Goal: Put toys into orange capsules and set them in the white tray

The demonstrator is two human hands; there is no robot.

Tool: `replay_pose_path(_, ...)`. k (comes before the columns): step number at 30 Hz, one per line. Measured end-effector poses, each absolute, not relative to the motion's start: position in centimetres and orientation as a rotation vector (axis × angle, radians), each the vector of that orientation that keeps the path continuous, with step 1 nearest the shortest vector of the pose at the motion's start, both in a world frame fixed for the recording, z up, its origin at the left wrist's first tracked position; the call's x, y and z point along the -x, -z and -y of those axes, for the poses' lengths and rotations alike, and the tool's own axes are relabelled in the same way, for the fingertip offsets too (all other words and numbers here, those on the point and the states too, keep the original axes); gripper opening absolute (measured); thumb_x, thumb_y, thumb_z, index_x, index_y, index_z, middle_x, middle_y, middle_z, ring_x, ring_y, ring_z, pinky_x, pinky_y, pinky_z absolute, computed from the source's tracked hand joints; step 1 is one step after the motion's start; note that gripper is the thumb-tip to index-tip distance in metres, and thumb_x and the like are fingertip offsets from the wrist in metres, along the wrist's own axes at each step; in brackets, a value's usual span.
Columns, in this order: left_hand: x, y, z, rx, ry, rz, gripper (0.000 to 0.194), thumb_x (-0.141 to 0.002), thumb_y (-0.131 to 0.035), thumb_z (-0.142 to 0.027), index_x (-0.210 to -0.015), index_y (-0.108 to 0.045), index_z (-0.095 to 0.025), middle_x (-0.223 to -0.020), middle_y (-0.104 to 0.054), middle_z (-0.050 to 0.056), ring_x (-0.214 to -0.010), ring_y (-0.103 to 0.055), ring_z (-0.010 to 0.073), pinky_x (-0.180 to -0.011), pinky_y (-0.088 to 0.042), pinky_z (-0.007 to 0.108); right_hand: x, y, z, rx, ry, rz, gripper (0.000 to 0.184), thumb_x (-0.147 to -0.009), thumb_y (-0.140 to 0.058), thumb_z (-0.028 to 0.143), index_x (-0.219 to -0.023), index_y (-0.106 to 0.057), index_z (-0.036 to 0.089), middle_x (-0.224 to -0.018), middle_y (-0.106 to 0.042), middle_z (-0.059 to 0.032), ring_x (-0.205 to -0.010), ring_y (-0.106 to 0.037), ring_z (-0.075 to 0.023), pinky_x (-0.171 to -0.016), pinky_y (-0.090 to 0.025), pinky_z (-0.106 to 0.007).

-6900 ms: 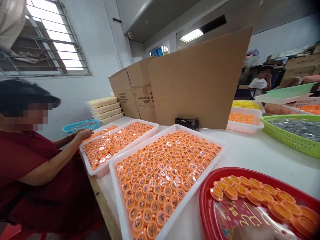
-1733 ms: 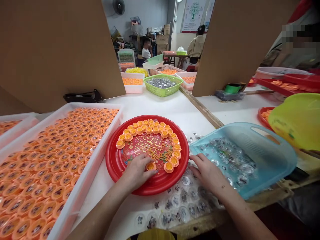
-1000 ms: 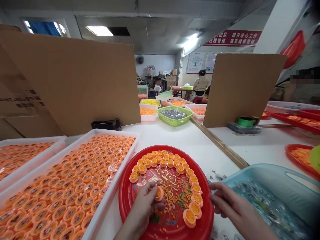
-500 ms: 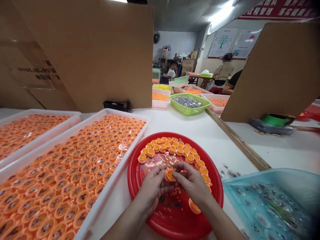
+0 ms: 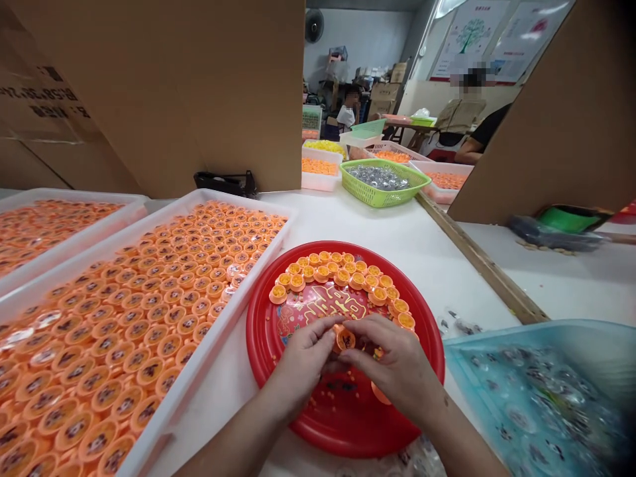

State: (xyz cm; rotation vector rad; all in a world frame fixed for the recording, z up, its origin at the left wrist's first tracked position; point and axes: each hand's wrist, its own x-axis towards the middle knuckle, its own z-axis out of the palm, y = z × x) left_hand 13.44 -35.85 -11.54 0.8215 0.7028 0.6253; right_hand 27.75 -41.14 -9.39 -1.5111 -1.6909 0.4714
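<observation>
Cardboard stands tall at the far left, and a cardboard sheet stands at the far right. A white table runs between them. On its left side sit a big white tray and a second white tray, both packed with orange caps. Far along the table is a green basket of shiny bits. Near on the right is a blue tub of clear, shiny bits.

In the near middle lies a red plate. A curved row of caps runs along its far side. The left hand and right hand are close together over the plate, with fingers curled in and not spread. A small orange cap sits between them, above the plate. The left fingers pinch it, and the right fingers press in next to it, but I cannot tell if they grip it too.

Tiny orange beads dot the plate. The cap looks light, stiff and smooth, so it may slip. It looks best held by its outer edge with the fingertips.
</observation>
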Motion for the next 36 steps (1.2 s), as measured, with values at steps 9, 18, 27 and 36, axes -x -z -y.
replay_pose_path(9,-13.2,11.6,35.6,-0.831,-0.610,-0.666,0.027,-0.078,-0.061,-0.036,-0.091,-0.052,-0.014,-0.086,-0.064,0.005,-0.069,-0.063,0.0145,-0.059,-0.051,0.025,-28.3,9.0,41.4,1.442,-0.516,1.863,0.035,-0.084,-0.055,0.013,-0.117,-0.058,0.025,-0.092,-0.065,-0.0011,-0.078,-0.062,-0.0142,-0.069,-0.049,-0.027)
replay_pose_path(18,-13.3,11.6,35.9,-0.884,-0.572,-0.694,0.031,-0.074,-0.065,-0.039,-0.087,-0.053,-0.014,-0.069,-0.062,0.001,-0.058,-0.060,0.0121,-0.054,-0.049,0.023,-28.7,8.4,41.4,1.575,-0.543,1.848,0.020,-0.078,-0.062,0.018,-0.097,-0.064,0.023,-0.083,-0.064,-0.0011,-0.073,-0.060,-0.0162,-0.065,-0.048,-0.028)
replay_pose_path(27,-13.0,11.1,35.7,-0.900,-0.635,-0.656,0.028,-0.072,-0.070,-0.033,-0.089,-0.057,-0.014,-0.079,-0.065,0.003,-0.070,-0.060,0.0123,-0.066,-0.051,0.026,-28.6,8.2,41.8,1.537,-0.502,1.840,0.026,-0.081,-0.058,0.014,-0.105,-0.061,0.025,-0.084,-0.062,-0.0008,-0.072,-0.058,-0.0153,-0.062,-0.047,-0.027)
replay_pose_path(36,-13.2,10.9,35.9,-0.878,-0.668,-0.689,0.025,-0.071,-0.070,-0.026,-0.090,-0.060,-0.013,-0.083,-0.069,0.006,-0.075,-0.065,0.0154,-0.071,-0.052,0.028,-28.4,8.6,41.6,1.609,-0.421,1.812,0.018,-0.080,-0.058,0.020,-0.098,-0.063,0.021,-0.080,-0.065,-0.0024,-0.069,-0.060,-0.0174,-0.062,-0.049,-0.030)
